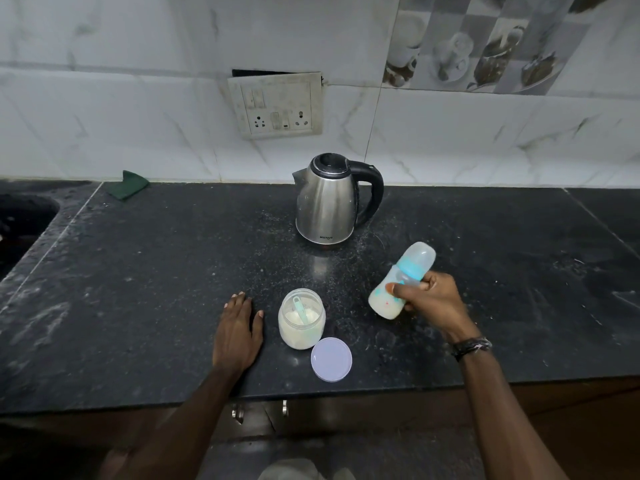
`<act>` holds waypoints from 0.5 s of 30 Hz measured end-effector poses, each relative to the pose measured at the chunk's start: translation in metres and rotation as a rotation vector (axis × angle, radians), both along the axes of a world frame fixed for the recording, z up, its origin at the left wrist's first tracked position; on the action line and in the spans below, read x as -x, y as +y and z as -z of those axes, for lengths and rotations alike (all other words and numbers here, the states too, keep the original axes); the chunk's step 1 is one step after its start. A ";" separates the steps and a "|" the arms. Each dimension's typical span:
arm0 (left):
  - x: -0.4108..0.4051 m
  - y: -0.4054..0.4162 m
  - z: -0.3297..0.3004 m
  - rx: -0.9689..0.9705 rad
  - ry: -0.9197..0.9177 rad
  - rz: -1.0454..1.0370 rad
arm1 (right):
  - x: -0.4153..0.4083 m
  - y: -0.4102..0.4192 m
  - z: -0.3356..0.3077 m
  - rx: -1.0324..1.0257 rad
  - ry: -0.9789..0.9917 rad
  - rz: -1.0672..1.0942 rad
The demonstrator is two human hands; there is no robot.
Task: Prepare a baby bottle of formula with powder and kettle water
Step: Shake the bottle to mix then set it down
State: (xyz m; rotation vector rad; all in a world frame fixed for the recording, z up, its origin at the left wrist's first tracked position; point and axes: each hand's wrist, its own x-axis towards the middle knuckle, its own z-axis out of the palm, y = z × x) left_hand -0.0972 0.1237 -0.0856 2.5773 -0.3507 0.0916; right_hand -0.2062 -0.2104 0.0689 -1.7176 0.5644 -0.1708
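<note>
Your left hand [237,332] lies flat on the worktop [138,306], fingers straight, holding nothing, just beside the open powder jar [302,320]. The jar's lid [331,359] lies loose on the worktop in front of it, and the scoop [300,309] stands in the powder. Treat the jar as light and easy to tip; steady it by the wall, not the rim. Your right hand [429,299] is wrapped around the middle of the baby bottle [401,280], thumb across the front, with the bottle off the worktop and tilted, its capped top pointing away to the right. The bottle holds pale liquid in its lower part, so expect a modest, shifting weight. The plastic body looks smooth and probably slippery if wet; grip the narrower waist below the blue collar [412,266], never the clear cap, which may pull off. Farther back, the steel kettle [327,199] stands upright, lid closed. Lift it only by the black handle [372,188]; the steel wall may be hot.
</note>
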 end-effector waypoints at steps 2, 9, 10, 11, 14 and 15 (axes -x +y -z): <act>0.000 0.000 0.000 -0.005 -0.004 -0.001 | -0.001 0.000 0.002 0.046 0.046 -0.034; -0.001 0.001 0.002 -0.008 -0.001 -0.006 | -0.001 0.002 0.002 0.078 0.085 -0.025; -0.001 0.000 0.001 -0.002 -0.005 -0.008 | 0.000 0.003 0.004 0.071 0.078 -0.043; -0.001 0.000 0.000 0.005 -0.007 -0.007 | 0.000 0.004 0.005 0.064 0.060 -0.016; 0.000 -0.001 0.000 0.001 0.006 -0.006 | -0.002 0.002 0.006 0.107 0.033 0.072; 0.001 0.000 0.000 -0.001 0.004 -0.006 | -0.001 0.003 0.005 0.134 0.081 0.035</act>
